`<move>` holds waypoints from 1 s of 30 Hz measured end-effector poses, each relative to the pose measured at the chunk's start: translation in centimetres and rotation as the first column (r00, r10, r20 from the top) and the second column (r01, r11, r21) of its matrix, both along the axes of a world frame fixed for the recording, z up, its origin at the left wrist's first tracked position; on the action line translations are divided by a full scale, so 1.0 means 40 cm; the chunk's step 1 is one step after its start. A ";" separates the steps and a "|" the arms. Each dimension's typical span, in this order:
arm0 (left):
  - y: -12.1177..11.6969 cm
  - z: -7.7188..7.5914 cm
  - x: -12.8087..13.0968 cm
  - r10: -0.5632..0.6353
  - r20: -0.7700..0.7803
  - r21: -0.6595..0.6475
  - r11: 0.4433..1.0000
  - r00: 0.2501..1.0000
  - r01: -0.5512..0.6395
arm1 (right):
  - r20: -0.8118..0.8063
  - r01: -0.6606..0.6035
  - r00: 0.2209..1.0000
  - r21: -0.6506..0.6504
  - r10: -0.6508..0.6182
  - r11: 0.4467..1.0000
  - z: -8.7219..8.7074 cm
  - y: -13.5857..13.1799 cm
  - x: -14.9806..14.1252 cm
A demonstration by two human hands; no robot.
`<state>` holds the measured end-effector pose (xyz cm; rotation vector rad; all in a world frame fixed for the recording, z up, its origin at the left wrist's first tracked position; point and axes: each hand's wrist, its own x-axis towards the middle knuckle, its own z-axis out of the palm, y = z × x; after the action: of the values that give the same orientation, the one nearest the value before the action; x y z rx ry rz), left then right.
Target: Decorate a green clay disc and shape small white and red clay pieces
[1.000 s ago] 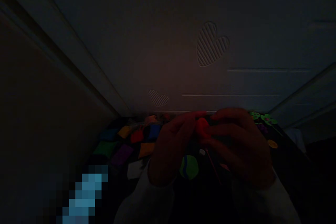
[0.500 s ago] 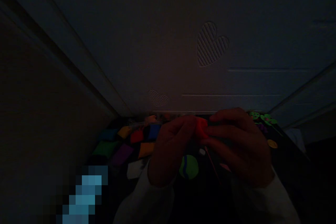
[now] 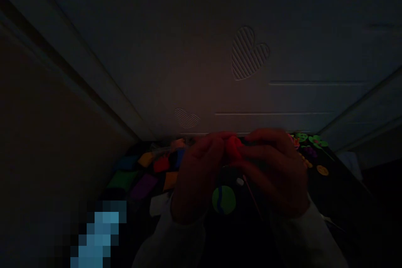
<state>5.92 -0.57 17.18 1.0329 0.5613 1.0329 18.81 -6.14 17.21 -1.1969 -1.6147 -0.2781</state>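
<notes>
The scene is very dark. My left hand (image 3: 196, 176) and my right hand (image 3: 276, 171) meet in front of me, fingers pinched together on a small red lump (image 3: 234, 150) that looks like modelling clay. Both wrists wear white sleeves. Below the hands, on a dark surface, lies a green ball with a blue stripe (image 3: 223, 199). A thin pink stick (image 3: 251, 194) lies beside it.
Several coloured packets (image 3: 147, 173) (green, purple, orange, red, blue, white) lie left of the hands. Small green and yellow shapes (image 3: 309, 150) sit at the right. A pale panel with heart-shaped cut-outs (image 3: 248, 52) rises behind.
The view has drifted slightly left. My fingers have closed in more around the red lump, which shows less than before.
</notes>
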 end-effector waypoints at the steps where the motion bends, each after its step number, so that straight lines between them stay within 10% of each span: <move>1: 0.001 -0.005 -0.001 0.011 -0.017 0.018 1.000 1.000 -0.011 | 0.001 0.006 1.000 0.000 -0.006 1.000 -0.001 0.001 0.000; 19: 0.000 0.039 0.001 -0.023 -0.167 0.043 0.999 0.986 0.030 | 0.089 0.001 0.996 -0.008 0.000 1.000 -0.002 -0.008 0.010; 30: -0.004 -0.008 -0.004 -0.007 -0.027 0.016 1.000 1.000 0.007 | 0.092 0.011 0.996 -0.011 -0.010 1.000 0.000 -0.006 0.009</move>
<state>5.77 -0.73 16.88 1.0635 0.5717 1.0199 19.17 -6.37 17.21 -1.2168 -1.6922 -0.3356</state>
